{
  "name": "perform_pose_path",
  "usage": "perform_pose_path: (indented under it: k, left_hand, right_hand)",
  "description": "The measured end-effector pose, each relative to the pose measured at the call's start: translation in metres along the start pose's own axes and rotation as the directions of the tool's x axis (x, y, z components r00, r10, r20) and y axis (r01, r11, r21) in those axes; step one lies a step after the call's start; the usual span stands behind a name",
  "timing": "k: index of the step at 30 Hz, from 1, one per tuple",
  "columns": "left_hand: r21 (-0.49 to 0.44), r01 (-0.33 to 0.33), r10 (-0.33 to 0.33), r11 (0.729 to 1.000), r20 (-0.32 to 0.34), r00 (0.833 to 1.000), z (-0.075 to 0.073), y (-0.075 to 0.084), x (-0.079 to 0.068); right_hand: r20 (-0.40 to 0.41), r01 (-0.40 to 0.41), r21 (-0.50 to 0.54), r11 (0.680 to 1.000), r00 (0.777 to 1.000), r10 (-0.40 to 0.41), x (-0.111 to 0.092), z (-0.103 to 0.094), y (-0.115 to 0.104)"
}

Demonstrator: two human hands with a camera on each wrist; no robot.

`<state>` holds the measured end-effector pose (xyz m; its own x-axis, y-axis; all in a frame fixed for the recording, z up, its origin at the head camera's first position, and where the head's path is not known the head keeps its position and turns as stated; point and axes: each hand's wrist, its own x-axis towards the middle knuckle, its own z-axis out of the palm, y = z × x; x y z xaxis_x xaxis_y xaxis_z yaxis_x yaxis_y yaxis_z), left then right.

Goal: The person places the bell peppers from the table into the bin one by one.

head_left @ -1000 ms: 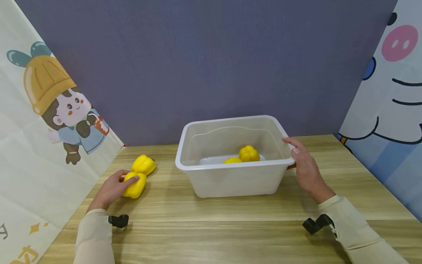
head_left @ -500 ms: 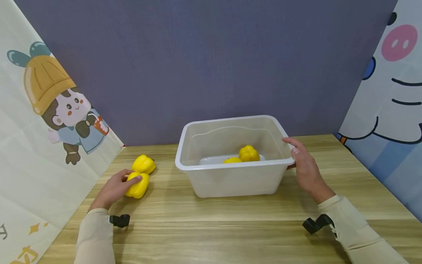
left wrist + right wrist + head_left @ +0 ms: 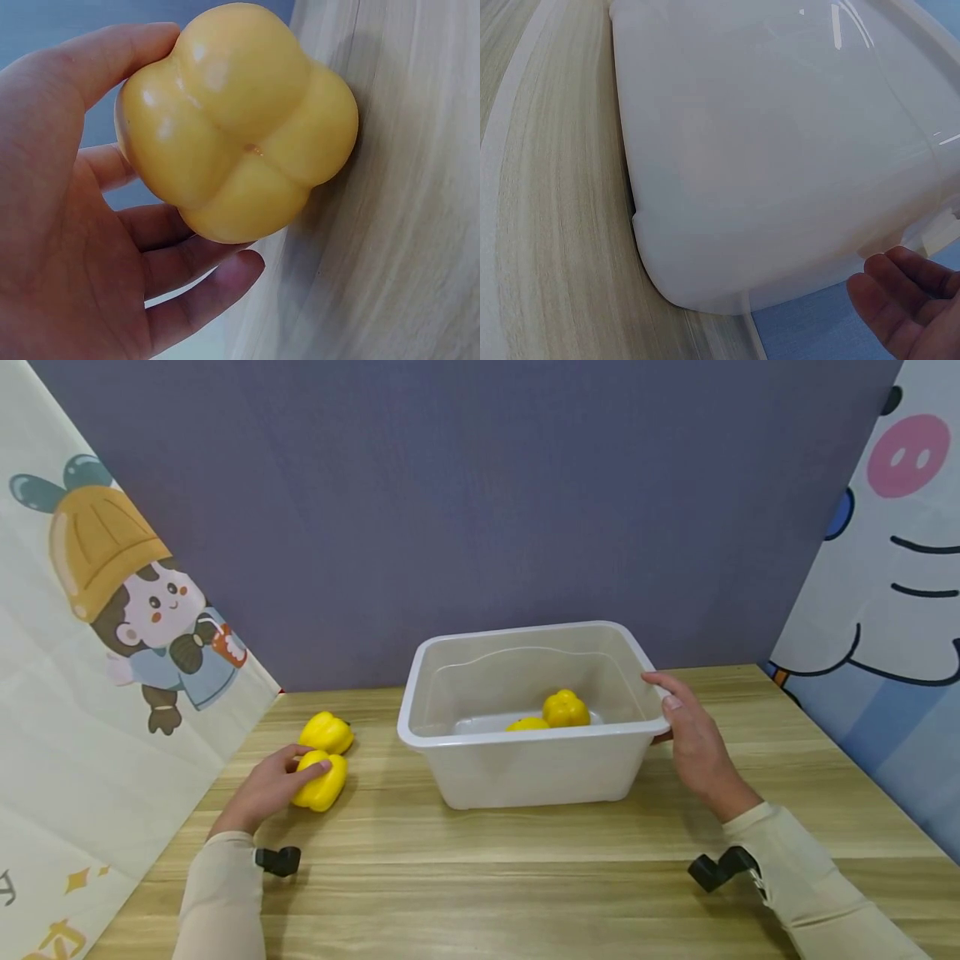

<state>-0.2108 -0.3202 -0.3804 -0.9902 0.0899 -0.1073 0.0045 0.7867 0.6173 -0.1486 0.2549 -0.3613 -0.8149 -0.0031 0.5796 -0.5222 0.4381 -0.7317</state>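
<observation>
Head view: pinches the near yellow pepper [image 3: 324, 783] with the left grip [image 3: 264, 783], thumb and fingers clamped on that pepper, well apart from the white tub [image 3: 532, 772] and to the left of it. Shows the far yellow pepper [image 3: 327, 733] also left of the tub, just beside the near one, dark stem turned toward the tub. Inside the tub, shows a right-hand pepper [image 3: 566, 708] and, just left of that, a half-hidden pepper [image 3: 528, 724], mostly behind the tub's front wall. Clasps the tub's right end with the right grip [image 3: 699, 752], clamped on the rim, some fingers hidden beneath. Has the tub upright on a wood-grain bench [image 3: 480, 877], with a purple-grey panel [image 3: 465, 502] behind the tub, a child-printed sheet [image 3: 52, 677] to its left and a snout-printed sheet [image 3: 885, 627] to its right. Left wrist view: holds the near yellow pepper by one side, lobed end toward the camera; cannot tell contact between pepper and bench. Right wrist view: shows the tub's smooth outer wall meeting the bench, fingertips [image 3: 877, 304] close by the tub's side, thumb out of sight.
</observation>
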Motion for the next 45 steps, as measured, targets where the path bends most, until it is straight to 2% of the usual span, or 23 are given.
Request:
perform_pose_path:
  k: [6, 13, 45]
  left_hand:
    - [-0.004, -0.001, 0.001, 1.0, 0.008, 1.0, 0.001, 0.006, 0.0]
    - [-0.002, -0.016, 0.016, 1.0, -0.013, 1.0, 0.006, 0.014, 0.003]
    - [0.017, -0.081, 0.081, 0.997, -0.023, 0.996, 0.017, 0.027, 0.008]
  right_hand:
    - [0.003, 0.0, -0.022, 1.0, 1.0, 0.0, 0.0, -0.001, -0.001]
    - [0.005, -0.003, -0.017, 1.0, 1.0, 0.004, 0.0, -0.001, -0.001]
    - [0.001, 0.009, -0.033, 0.999, 1.0, -0.009, 0.0, 0.0, 0.001]
